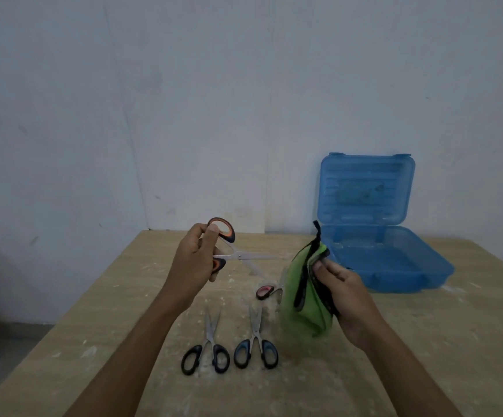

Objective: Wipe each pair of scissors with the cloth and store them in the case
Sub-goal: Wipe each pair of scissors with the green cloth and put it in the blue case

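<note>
My left hand point(194, 260) grips the orange-and-black handles of a pair of scissors point(238, 254), held above the table with the blades spread apart and pointing right. My right hand point(342, 291) holds a folded green cloth point(307, 299) with black edging, just right of the blade tips. On the table lie black-handled scissors point(206, 353), blue-and-black-handled scissors point(255, 346) and a red-handled pair point(266, 291) partly hidden behind the cloth. The blue plastic case point(394, 266) stands open at the back right, its lid upright.
The wooden table point(424, 356) is dusted with pale specks around the scissors. A grey-white wall rises directly behind the table and case. The table's left edge drops to a grey floor point(9, 341).
</note>
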